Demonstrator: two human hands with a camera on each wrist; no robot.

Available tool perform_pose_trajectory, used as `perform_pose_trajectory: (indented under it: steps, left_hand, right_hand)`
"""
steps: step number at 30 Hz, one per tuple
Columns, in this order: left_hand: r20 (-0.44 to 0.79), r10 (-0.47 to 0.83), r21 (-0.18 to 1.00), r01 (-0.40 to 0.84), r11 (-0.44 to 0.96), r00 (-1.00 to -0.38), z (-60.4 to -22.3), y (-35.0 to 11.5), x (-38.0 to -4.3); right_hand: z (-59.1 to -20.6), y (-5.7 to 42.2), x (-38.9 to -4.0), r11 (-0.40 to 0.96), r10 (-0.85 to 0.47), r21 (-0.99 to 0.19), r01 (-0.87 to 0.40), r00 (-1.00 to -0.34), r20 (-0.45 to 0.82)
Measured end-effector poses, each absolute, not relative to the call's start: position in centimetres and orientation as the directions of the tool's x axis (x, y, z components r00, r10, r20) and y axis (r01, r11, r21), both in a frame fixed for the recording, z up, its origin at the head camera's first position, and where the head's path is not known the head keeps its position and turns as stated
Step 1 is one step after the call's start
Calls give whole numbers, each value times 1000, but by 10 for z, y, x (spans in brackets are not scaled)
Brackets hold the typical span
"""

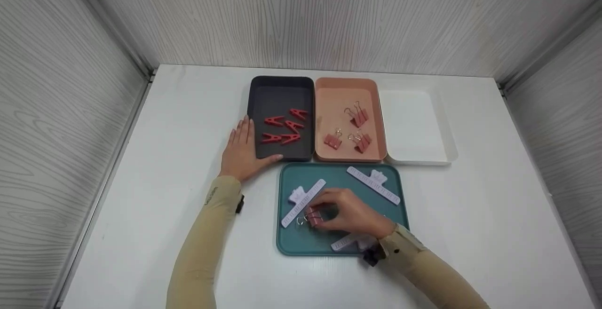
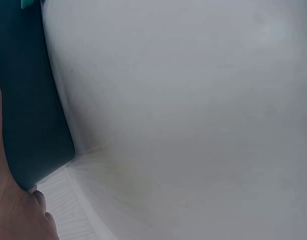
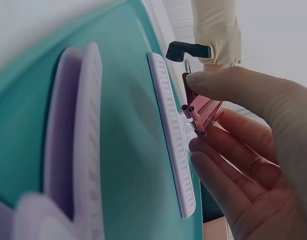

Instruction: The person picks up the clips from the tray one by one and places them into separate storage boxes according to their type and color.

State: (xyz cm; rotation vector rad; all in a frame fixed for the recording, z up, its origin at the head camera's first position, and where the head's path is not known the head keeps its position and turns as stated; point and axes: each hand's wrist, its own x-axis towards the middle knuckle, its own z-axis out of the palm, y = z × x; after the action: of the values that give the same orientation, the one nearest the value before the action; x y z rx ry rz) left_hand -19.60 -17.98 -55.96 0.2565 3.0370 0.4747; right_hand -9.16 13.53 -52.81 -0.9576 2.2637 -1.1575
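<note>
My right hand (image 1: 350, 212) pinches a pink binder clip (image 1: 313, 216) between thumb and fingers, over the teal tray (image 1: 324, 248). In the right wrist view the binder clip (image 3: 206, 110) shows its wire handles and folded edge. Around it on the tray lie three lilac ruler clips: one on the left (image 1: 303, 203), one at upper right (image 1: 374, 185), and one (image 1: 345, 241) partly hidden under the right hand. My left hand (image 1: 242, 154) rests with straight fingers along the left wall of the dark tray (image 1: 277, 92), thumb at its front edge.
Several red clothespins (image 1: 282, 128) lie in the dark tray. Beside it, the peach tray (image 1: 336, 95) contains three pink binder clips (image 1: 360, 142). A white tray (image 1: 414, 125) stands at the right of this row. Wood-grain panels (image 1: 324, 17) enclose the white table (image 1: 494, 205) at the back and sides.
</note>
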Motion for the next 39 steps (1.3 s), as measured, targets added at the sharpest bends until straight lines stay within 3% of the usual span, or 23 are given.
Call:
perform_pose_trajectory:
  steps: [11, 39]
  left_hand:
    - [-37, 165, 298, 147, 943, -986, -562, -180, -196]
    - [-32, 150, 305, 133, 943, -988, -563, -178, -197]
  right_hand:
    - [-524, 138, -93, 387, -721, -813, -434, -692, 26]
    - [-511, 149, -102, 467, -640, -794, -389, -768, 0]
